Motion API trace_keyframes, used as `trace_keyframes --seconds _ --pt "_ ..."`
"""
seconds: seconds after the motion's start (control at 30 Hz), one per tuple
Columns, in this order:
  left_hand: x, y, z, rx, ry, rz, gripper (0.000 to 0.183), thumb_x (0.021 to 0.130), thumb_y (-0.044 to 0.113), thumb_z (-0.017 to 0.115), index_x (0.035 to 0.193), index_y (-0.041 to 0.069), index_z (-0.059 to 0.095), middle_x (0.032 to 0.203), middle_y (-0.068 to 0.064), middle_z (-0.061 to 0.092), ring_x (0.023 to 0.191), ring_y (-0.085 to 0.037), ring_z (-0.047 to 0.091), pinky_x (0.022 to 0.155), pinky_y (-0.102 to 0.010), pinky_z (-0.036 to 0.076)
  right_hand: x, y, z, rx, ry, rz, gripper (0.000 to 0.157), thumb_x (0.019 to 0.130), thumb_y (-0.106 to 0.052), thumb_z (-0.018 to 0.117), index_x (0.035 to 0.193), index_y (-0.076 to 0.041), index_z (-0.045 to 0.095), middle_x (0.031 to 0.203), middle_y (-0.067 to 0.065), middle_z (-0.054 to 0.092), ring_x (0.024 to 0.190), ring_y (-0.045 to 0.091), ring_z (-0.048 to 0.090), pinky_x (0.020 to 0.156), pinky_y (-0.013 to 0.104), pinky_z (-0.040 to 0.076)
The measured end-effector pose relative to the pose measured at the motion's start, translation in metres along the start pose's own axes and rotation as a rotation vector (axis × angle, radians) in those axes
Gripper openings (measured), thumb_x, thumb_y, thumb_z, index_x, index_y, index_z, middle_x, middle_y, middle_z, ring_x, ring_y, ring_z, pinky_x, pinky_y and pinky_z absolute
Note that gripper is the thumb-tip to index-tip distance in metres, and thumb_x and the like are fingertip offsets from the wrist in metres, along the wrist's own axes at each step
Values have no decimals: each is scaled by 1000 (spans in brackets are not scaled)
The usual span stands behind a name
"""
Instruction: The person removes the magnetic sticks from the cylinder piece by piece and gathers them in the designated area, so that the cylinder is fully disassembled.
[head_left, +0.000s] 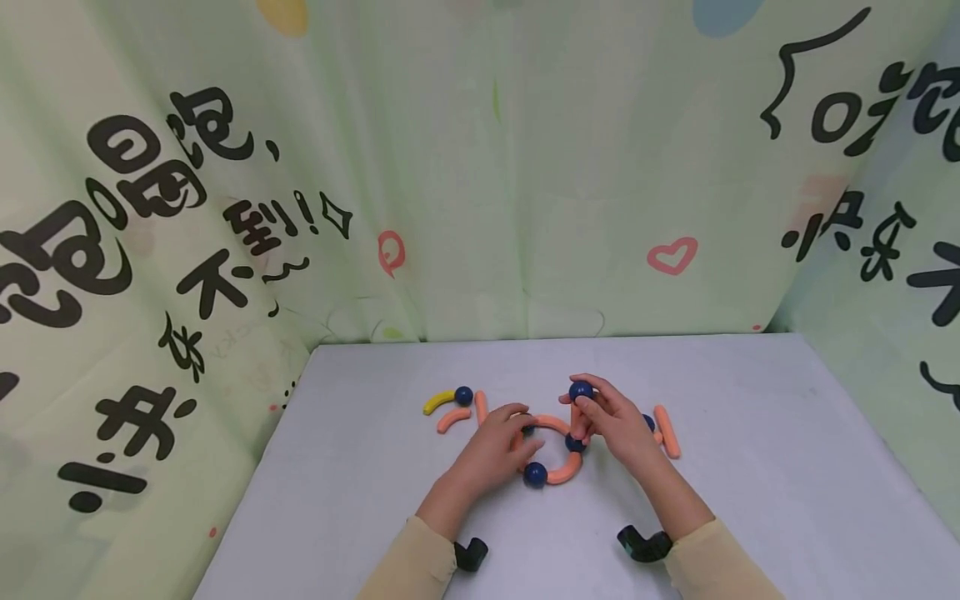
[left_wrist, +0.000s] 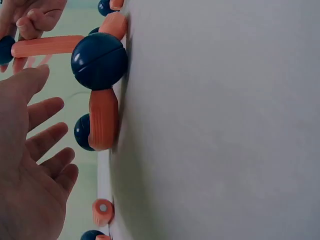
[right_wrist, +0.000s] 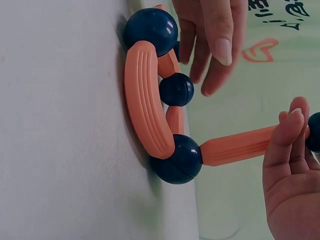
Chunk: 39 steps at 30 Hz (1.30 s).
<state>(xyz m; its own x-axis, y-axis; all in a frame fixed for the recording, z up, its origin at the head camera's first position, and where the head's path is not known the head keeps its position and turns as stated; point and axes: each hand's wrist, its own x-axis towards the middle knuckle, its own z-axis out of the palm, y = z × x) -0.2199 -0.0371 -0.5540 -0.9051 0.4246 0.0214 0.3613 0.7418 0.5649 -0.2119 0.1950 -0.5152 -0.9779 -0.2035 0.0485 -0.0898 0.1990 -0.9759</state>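
Ring, in the head view, lies mid-table, short of the far edge. Left wrist: left hand spread beside it, probably best used to steady it. Right wrist: right hand pinches the raised rod, best kept upright.

The blue balls look glossy, smooth plastic, the orange rods matt, grooved plastic, the curtain cloth.

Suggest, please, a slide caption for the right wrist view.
Right hand grips an orange rod standing on a blue ball, left hand nearby.
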Motion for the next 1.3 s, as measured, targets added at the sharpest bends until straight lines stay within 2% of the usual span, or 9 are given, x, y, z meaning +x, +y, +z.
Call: trace_keyframes --seconds 0.17,0.3,0.4,0.57,0.77,0.87,1.07,1.17,1.3 --pt "17 11 0 27 -67 89 46 97 50 57 139 30 56 152 9 44 150 -20 29 119 -43 32 0 -3 1 -1 -3 14 42 103 -35 50 143 -21 44 127 25 59 73 24 63 71 31 59" --pt "32 16 5 91 -125 163 43 97 48 58 135 28 61 146 8 52 148 -23 32 122 -47 24 0 -4 1 3 -1 17 43 103 -35 51 143 -21 44 127 23 60 72 23 64 71 30 59" --pt "39 19 10 134 -127 183 39 96 51 58 128 30 66 140 8 58 145 -27 37 120 -54 25 0 -2 0 6 -3 10 43 103 -35 51 143 -21 44 127 23 60 72 23 64 71 29 58" --pt "40 28 20 172 -58 90 36 92 59 59 120 39 69 137 11 59 143 -30 39 114 -62 29 0 -1 0 10 -1 4 42 103 -35 51 143 -21 45 127 24 60 71 23 63 71 28 58" --pt "40 35 28 224 13 5 36 89 64 59 115 43 71 134 12 62 141 -28 41 111 -67 29 0 -3 1 1 13 11 44 103 -36 50 144 -20 44 124 18 63 70 23 63 70 28 58" --pt "40 36 29 240 18 -17 36 88 66 58 114 44 71 134 13 62 141 -27 41 111 -67 29 0 -4 1 5 16 17 45 103 -37 50 144 -20 43 125 17 63 68 24 62 65 29 57" --pt "39 36 30 240 19 -20 34 87 65 60 114 46 71 132 14 62 141 -26 40 112 -67 28 1 -5 -2 -5 51 1 47 102 -39 52 144 -19 44 131 16 61 66 30 58 50 27 49" --pt "39 36 30 234 21 -18 34 87 66 60 113 47 71 132 14 61 141 -25 40 113 -66 26 0 -4 -7 -41 93 18 47 100 -41 55 142 -22 47 112 19 63 59 25 54 48 28 45" --pt "39 36 30 239 15 -16 34 87 67 59 113 49 71 132 15 61 141 -24 40 113 -66 27 -1 -3 -19 -119 141 107 50 96 -49 58 141 -30 48 85 14 55 58 17 50 47 31 43"
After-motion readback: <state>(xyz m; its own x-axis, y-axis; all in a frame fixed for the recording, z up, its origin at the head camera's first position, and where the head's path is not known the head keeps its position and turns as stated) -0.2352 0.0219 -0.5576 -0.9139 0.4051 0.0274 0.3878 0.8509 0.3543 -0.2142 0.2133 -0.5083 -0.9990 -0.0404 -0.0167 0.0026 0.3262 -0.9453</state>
